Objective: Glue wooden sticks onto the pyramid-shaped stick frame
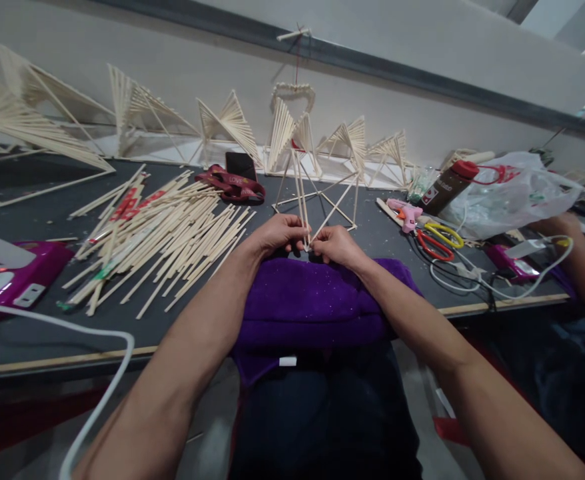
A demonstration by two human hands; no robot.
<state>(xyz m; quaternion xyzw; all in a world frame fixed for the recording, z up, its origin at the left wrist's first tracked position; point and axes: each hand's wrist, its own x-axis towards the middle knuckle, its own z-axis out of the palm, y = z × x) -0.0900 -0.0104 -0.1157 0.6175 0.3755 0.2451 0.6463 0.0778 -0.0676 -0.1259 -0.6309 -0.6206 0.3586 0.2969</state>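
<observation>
A frame of thin wooden sticks stands on the dark table in front of me, with upright and slanting sticks joined at its corners. At its near corner my left hand is closed, thumb and fingers pinching the upright sticks near their lower ends. My right hand pinches the foot of a slanting stick at the same corner, close beside the left fingertips. Both wrists rest at a folded purple cloth along the table edge. The exact joint between the fingertips is partly hidden.
Loose wooden sticks lie piled on the left, near a magenta power strip. Finished stick models line the wall. To the right are a pink glue gun, scissors, a brown bottle, a plastic bag and another person's arm.
</observation>
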